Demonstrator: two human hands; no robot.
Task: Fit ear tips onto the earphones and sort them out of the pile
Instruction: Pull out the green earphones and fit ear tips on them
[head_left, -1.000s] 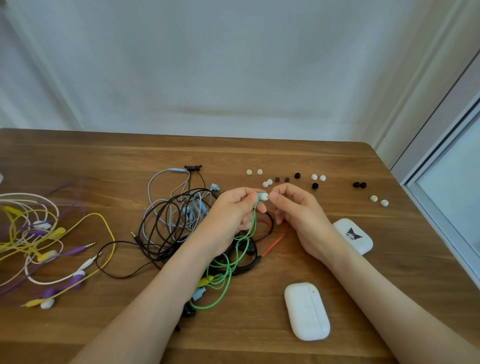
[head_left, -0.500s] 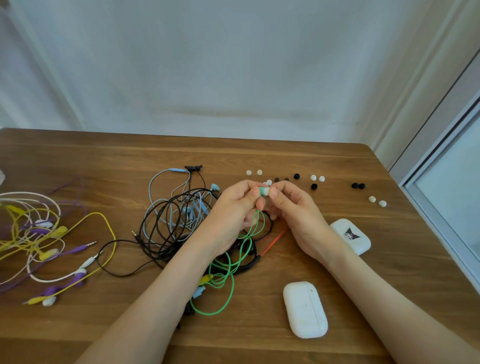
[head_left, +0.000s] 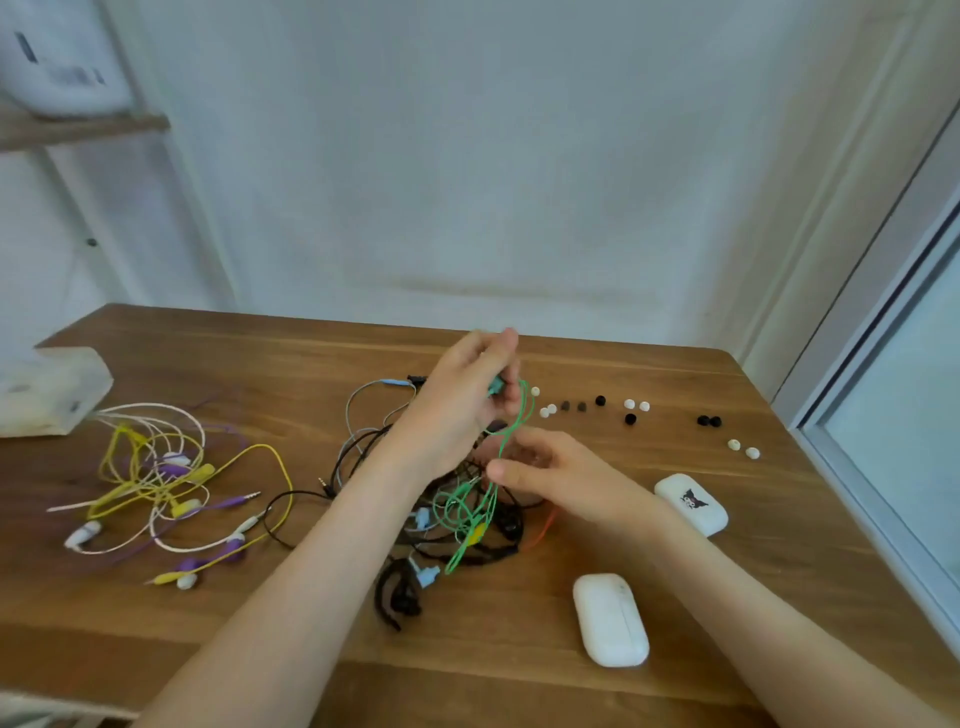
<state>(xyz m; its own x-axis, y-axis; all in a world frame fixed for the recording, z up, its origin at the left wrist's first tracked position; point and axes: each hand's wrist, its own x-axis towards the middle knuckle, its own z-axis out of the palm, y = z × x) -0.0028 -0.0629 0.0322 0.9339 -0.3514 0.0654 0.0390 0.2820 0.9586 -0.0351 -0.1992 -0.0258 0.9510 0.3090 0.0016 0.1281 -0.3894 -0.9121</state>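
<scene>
My left hand (head_left: 467, 400) is raised above the table, shut on the green earphone (head_left: 496, 385); its green cable (head_left: 511, 434) hangs down into the tangled pile of black, blue and green earphones (head_left: 457, 519). My right hand (head_left: 550, 475) sits lower, over the pile, fingers spread near the green cable; I cannot tell whether it touches the cable. Loose white and black ear tips (head_left: 597, 408) lie in a row behind the hands, with more ear tips (head_left: 743, 448) at the far right. A sorted heap of yellow, purple and white earphones (head_left: 166, 488) lies at the left.
Two white earbud cases lie at the right: a plain case (head_left: 610, 618) near the front and a case with a cartoon print (head_left: 691, 503) behind it. A translucent box (head_left: 49, 389) stands at the table's left edge. A window frame (head_left: 878, 415) borders the right side.
My left hand has lifted the green earphone up and away from my right hand, pulling the cable out of the pile. My right hand let go and dropped toward the pile. The view tilted up.
</scene>
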